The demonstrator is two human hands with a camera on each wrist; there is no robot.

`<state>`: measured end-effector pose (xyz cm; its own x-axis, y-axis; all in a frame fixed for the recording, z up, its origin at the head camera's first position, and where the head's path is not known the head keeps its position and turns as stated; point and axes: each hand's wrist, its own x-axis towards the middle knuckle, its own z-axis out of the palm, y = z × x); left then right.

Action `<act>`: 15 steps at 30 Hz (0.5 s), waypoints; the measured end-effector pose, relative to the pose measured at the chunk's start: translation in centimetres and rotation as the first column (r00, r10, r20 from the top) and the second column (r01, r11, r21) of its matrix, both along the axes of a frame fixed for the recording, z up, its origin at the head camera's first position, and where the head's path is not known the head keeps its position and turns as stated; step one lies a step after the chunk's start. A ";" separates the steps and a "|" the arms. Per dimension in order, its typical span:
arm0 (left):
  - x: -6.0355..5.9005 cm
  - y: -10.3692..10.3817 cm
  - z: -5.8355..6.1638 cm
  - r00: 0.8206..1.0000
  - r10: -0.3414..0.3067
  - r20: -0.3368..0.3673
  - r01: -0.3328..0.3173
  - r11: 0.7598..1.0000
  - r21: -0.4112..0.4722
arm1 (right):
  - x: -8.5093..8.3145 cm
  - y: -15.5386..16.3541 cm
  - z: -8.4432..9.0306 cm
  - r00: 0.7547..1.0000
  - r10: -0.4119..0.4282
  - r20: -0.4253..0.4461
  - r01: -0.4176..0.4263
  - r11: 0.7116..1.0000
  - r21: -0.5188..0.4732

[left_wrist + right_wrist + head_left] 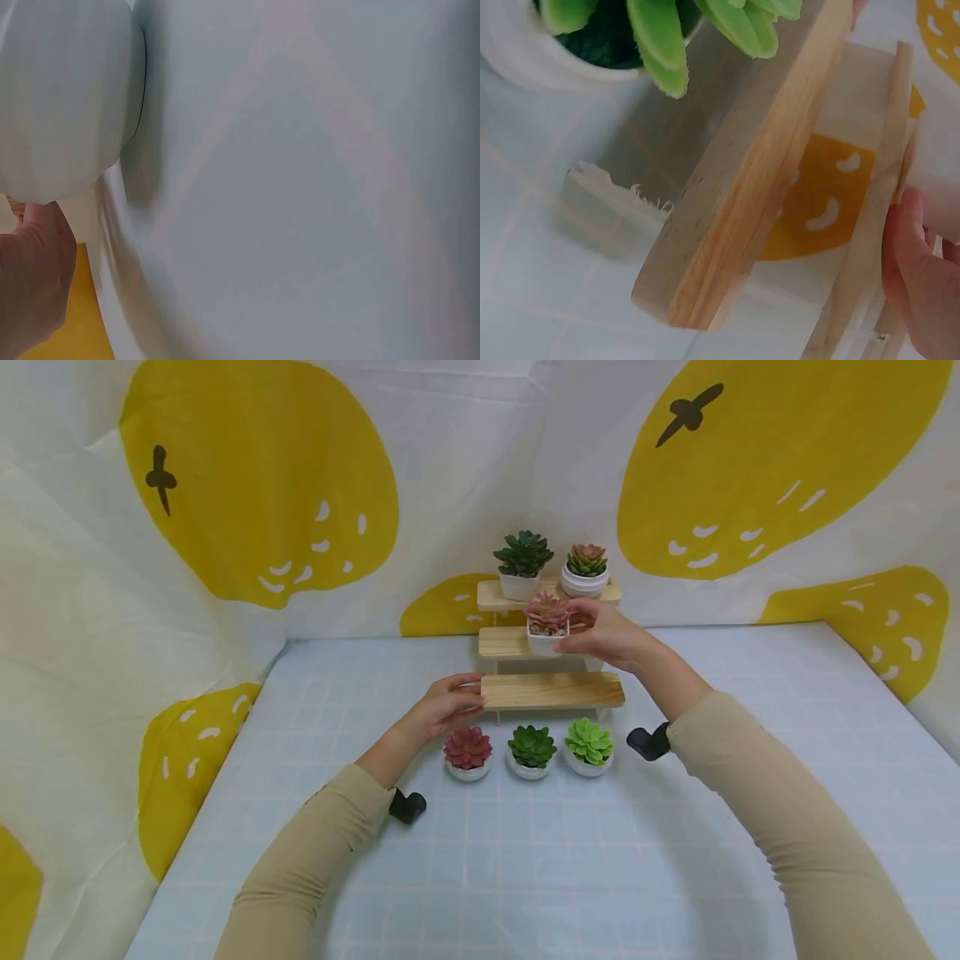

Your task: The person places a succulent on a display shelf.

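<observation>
My right hand point(609, 633) grips a pink potted succulent point(546, 618) in a square white pot, at the middle step of a wooden tiered stand point(555, 691). In the right wrist view that hand point(930, 277) appears beside the middle board. My left hand point(448, 703) holds the left end of the stand's lowest board, fingers on top and thumb in front. On the top step are a dark green succulent point(523, 556) and a red-green succulent point(586, 564). In the left wrist view the left hand point(34, 277) is partly hidden by a white pot point(67, 97).
In front of the stand, a red succulent point(467, 750), a green succulent point(532, 750) and a bright green succulent point(588, 745) stand in a row on the pale blue checked cloth point(510, 877). A white curtain with yellow fruit prints point(465, 460) hangs behind the stand.
</observation>
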<state>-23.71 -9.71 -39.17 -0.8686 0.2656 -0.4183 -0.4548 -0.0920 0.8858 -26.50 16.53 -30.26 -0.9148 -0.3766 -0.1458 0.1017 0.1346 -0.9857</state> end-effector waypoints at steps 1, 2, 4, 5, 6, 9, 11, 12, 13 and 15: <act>0.0 0.0 0.0 1.000 0.002 0.002 -0.002 1.000 0.000 | -0.1 -0.1 -0.1 1.000 -0.003 0.003 0.003 1.000 -0.007; 0.0 0.0 -0.1 1.000 0.002 0.004 -0.002 1.000 0.001 | -0.1 -0.3 -0.1 1.000 -0.005 0.005 0.005 1.000 -0.006; 0.0 0.0 -0.2 1.000 0.003 0.006 -0.003 1.000 0.002 | -0.2 -0.6 -0.1 1.000 -0.009 0.013 0.009 1.000 0.000; 0.0 0.0 -0.2 1.000 0.004 0.006 -0.004 1.000 0.001 | -0.3 -0.7 -0.1 1.000 -0.013 0.017 0.013 1.000 0.001; 0.0 0.0 -0.2 1.000 0.005 0.007 -0.005 1.000 0.003 | -0.3 -0.8 -0.1 1.000 -0.013 0.022 0.013 1.000 0.003; -0.1 0.0 -0.3 1.000 0.006 0.006 -0.006 1.000 0.006 | -0.5 -1.3 0.0 0.999 -0.026 0.034 0.026 1.000 -0.006; -0.1 0.0 -0.3 1.000 0.008 0.008 -0.008 1.000 0.009 | -0.5 -1.6 0.0 0.999 -0.028 0.035 0.029 0.999 -0.016; -0.1 0.0 -0.3 1.000 0.008 0.008 -0.009 1.000 0.010 | -0.6 -1.8 0.0 0.999 -0.028 0.036 0.029 0.999 -0.022; -0.1 0.0 -0.2 1.000 0.009 0.008 -0.009 1.000 0.011 | -0.7 -1.9 0.0 0.999 -0.032 0.037 0.033 0.999 -0.030; 0.0 0.0 -0.1 1.000 0.008 0.009 -0.008 1.000 0.014 | -0.7 -2.1 0.0 0.999 -0.032 0.039 0.034 0.999 -0.038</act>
